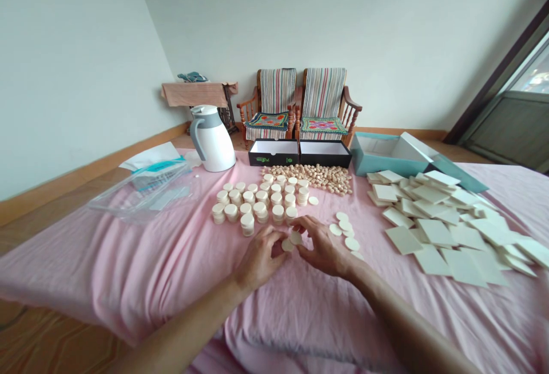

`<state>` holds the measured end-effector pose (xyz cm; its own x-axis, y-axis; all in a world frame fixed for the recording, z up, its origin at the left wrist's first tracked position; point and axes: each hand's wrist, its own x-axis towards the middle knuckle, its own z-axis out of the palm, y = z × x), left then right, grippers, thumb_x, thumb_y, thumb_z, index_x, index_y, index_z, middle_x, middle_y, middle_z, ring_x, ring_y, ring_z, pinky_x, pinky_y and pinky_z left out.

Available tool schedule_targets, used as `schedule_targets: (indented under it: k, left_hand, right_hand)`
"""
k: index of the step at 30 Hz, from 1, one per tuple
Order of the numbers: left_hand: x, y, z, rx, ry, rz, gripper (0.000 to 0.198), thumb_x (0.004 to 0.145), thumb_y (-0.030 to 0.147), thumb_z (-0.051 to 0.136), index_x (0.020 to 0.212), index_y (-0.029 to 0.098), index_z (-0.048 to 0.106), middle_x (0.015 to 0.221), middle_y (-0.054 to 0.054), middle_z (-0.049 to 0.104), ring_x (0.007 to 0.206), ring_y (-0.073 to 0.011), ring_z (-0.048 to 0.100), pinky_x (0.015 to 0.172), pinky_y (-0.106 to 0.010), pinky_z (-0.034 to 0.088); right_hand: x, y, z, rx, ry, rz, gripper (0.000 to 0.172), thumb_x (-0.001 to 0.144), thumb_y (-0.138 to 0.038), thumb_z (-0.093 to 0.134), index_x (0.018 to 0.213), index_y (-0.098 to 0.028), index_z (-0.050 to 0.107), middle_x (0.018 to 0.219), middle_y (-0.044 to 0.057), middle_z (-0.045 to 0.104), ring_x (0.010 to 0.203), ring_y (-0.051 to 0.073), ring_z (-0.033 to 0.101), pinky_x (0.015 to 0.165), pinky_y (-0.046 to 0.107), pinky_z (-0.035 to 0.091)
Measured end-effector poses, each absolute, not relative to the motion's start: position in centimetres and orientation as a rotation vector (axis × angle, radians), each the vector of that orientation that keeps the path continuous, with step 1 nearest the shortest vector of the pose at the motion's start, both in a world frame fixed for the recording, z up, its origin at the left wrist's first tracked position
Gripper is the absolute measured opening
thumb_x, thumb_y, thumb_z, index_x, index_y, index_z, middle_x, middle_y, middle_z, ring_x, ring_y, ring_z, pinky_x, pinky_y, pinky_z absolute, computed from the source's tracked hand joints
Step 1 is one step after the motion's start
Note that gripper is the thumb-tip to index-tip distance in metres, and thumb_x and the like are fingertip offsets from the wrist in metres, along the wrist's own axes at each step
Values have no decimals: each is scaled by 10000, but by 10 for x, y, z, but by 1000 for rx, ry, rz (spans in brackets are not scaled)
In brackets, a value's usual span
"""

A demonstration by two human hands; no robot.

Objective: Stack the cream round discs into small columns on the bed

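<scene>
Both hands meet over the pink cloth just in front of the stacked discs. My left hand (262,255) is closed with thumb and fingers around the edge of a pale round wooden disc (287,245). My right hand (322,247) pinches another wooden disc (295,238), which overlaps the first. Whether more discs lie beneath these two, I cannot tell. Beyond the hands stand several short stacks of discs (247,222) in uneven rows. To the right of my right hand lie several loose discs (344,225).
Behind the stacks spreads a heap of small wooden pieces (319,178), near two black boxes (274,156). Square pale tiles (433,231) pile up at right by a teal box (373,154). A white jug (217,142) and a clear plastic container (137,194) are at left.
</scene>
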<state>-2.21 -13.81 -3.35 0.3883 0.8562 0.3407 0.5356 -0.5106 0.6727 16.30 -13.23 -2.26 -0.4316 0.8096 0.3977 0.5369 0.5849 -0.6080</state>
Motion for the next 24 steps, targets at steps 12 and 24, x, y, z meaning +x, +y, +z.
schedule_targets:
  k: [12,24]
  left_hand:
    - [-23,-135,-38,2137,1219,951,226,723,185,670,944,211,633,986,-36,608,964,-191,562,859,-311,454]
    - [-23,-137,-33,2232,1278,878,181,741,207,643,921,223,639,891,-20,585,880,-182,554,778,-289,436]
  right_hand:
    - [162,-128,-17,-1049,-2007,562,355,723,-92,512,1062,-192,543,937,40,623,820,146,576,725,279,457]
    - [219,-27,-67,-1539,-1960,121,446,659,-78,461,1092,-155,538,1039,118,616,935,225,559,788,340,429]
